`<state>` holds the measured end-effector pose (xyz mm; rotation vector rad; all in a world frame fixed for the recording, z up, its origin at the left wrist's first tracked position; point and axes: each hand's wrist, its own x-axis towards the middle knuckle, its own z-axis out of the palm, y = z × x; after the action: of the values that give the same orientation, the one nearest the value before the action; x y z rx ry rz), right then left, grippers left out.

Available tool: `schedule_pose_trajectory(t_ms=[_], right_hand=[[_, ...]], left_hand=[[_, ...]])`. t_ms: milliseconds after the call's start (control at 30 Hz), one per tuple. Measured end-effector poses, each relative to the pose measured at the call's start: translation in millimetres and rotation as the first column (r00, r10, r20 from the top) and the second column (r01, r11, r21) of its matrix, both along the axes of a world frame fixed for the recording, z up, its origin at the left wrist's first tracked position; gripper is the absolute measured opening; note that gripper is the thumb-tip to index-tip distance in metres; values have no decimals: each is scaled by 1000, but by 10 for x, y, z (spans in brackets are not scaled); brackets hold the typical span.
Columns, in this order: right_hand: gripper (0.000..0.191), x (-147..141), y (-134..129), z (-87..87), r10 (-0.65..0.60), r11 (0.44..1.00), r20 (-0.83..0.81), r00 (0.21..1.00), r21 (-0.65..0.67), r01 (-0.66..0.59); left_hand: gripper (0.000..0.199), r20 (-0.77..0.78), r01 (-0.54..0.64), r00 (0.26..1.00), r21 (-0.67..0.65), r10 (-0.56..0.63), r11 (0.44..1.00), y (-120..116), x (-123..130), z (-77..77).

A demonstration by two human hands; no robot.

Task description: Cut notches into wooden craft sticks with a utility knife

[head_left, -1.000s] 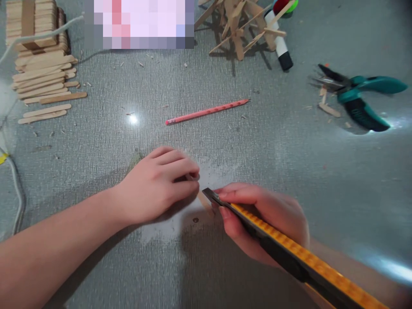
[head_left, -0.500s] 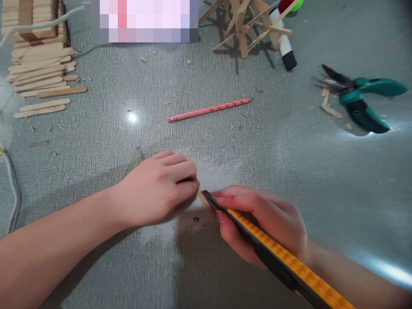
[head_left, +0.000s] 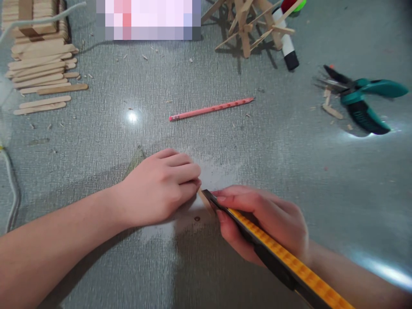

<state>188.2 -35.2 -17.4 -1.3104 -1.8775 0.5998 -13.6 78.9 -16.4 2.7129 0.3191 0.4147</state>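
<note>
My right hand (head_left: 264,219) is closed around a yellow and black utility knife (head_left: 277,249), with thumb and index finger near the blade end. The blade tip meets a thin wooden craft stick (head_left: 206,201) low over the table. My left hand (head_left: 164,184) is closed, knuckles up, with its curled fingers at the far end of that stick; the fingertips and the rest of the stick are hidden. A pale dusty patch (head_left: 219,167) lies on the table around both hands.
A pink pencil (head_left: 210,109) lies beyond my hands. Teal-handled pliers (head_left: 360,96) rest at right beside wood scraps. Stacked craft sticks (head_left: 41,64) lie at upper left near a white cable (head_left: 14,189). At the top stand a stick structure (head_left: 246,25) and a white glue stick (head_left: 288,47).
The view has shifted very slightly. My left hand sits a touch farther right; the knife and my right hand have hardly moved.
</note>
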Motion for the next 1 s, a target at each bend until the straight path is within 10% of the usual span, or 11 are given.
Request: schedule_pose_trajectory(t_ms=[1000], right_hand=[[15,-62,-35,78,32,999,102,994,-25,-30]], left_hand=[[25,-55,9,998,36,-7,999,-42,18,38]])
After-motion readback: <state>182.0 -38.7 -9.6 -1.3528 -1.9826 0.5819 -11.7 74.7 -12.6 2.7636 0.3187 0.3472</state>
